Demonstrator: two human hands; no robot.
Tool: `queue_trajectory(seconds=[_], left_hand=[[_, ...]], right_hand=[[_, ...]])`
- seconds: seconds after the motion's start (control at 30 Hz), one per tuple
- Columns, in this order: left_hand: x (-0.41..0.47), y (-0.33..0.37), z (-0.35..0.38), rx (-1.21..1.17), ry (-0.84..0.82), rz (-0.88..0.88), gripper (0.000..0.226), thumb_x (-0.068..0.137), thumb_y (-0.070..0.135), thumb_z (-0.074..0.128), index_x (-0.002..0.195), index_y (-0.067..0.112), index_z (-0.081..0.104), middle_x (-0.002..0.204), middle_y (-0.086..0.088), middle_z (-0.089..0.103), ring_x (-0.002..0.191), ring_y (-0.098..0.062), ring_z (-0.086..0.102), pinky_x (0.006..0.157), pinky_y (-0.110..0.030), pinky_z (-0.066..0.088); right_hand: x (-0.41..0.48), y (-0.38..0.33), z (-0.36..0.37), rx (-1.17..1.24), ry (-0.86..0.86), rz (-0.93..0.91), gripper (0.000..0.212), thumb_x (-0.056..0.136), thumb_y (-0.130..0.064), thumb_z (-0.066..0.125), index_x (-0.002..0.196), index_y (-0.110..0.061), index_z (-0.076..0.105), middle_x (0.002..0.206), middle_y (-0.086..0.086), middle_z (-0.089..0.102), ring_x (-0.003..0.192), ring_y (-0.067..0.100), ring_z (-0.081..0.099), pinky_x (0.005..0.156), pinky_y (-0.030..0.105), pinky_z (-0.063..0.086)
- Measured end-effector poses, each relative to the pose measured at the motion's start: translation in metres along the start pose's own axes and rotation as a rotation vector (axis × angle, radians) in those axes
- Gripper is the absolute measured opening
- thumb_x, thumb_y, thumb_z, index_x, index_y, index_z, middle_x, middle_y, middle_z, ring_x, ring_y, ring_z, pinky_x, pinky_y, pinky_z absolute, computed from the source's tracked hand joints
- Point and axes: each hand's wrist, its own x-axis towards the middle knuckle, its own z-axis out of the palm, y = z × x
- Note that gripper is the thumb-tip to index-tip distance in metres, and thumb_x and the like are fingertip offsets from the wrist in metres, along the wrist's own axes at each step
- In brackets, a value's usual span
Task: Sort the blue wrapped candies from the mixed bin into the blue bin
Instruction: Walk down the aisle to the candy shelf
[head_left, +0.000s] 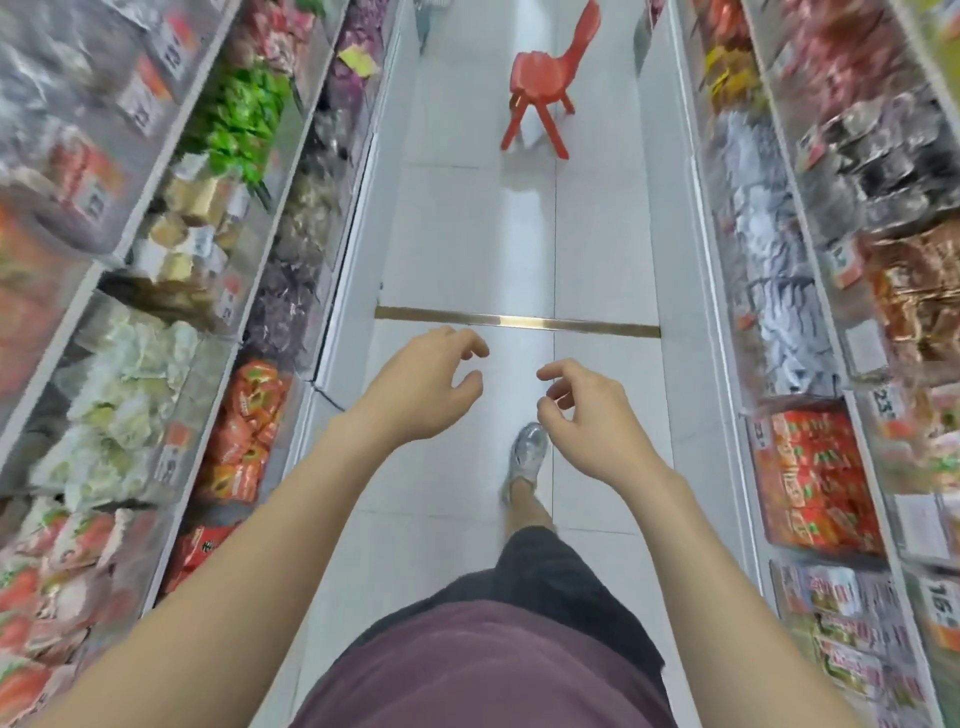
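Left shelf bins (150, 332), right shelf bins (821, 467): blurred, cut off by the frame edges; blue candies and blue bin could not be made out. Floor (467, 249): open aisle between shelf edges, red chair (545, 78) at the far end. Left hand (423, 387), right hand (592, 415): over the aisle, apart, fingers loosely curled, gripping nothing.

left hand (423, 387): forearm stretched forward, fingers loosely curled, empty | right hand (592, 415): likewise, fingers loosely curled, empty
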Motion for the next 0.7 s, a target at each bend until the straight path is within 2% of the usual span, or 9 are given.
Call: queue_trajectory(seconds=[0.2, 0.33, 0.5, 0.7], left_hand=[[0.183, -0.01, -0.055, -0.029, 0.019, -0.058, 0.027, 0.099, 0.03, 0.058, 0.125, 0.028, 0.064, 0.12, 0.007, 0.064, 0.105, -0.012, 0.059, 0.091, -0.037, 0.051], [0.286, -0.016, -0.099, -0.06, 0.029, -0.121, 0.032, 0.095, 0.041, 0.053, 0.125, 0.034, 0.061, 0.121, 0.012, 0.062, 0.103, -0.011, 0.062, 0.093, -0.04, 0.053], [0.397, -0.038, -0.145, -0.108, 0.106, -0.164, 0.03, 0.099, 0.036, 0.058, 0.129, 0.032, 0.062, 0.123, 0.009, 0.063, 0.105, -0.011, 0.06, 0.095, -0.036, 0.051], [0.554, -0.095, -0.195, -0.141, 0.168, -0.19, 0.032, 0.1, 0.035, 0.057, 0.132, 0.031, 0.061, 0.127, 0.009, 0.062, 0.11, -0.009, 0.057, 0.097, -0.036, 0.05]], right_hand=[[0.189, -0.005, -0.07, -0.033, -0.062, -0.065, 0.03, 0.1, -0.031, 0.058, 0.129, -0.028, 0.063, 0.114, -0.008, 0.063, 0.105, 0.01, 0.057, 0.093, 0.032, 0.049], [0.31, -0.025, -0.118, -0.095, -0.149, -0.114, 0.032, 0.1, -0.032, 0.057, 0.131, -0.028, 0.061, 0.117, -0.006, 0.062, 0.107, 0.011, 0.057, 0.096, 0.036, 0.051], [0.46, -0.065, -0.162, -0.115, -0.18, -0.186, 0.032, 0.101, -0.032, 0.057, 0.133, -0.028, 0.06, 0.118, -0.005, 0.063, 0.108, 0.014, 0.059, 0.094, 0.034, 0.051], [0.648, -0.107, -0.179, -0.123, -0.2, -0.25, 0.03, 0.1, -0.03, 0.059, 0.129, -0.027, 0.062, 0.114, -0.005, 0.065, 0.105, 0.015, 0.061, 0.094, 0.034, 0.051]])
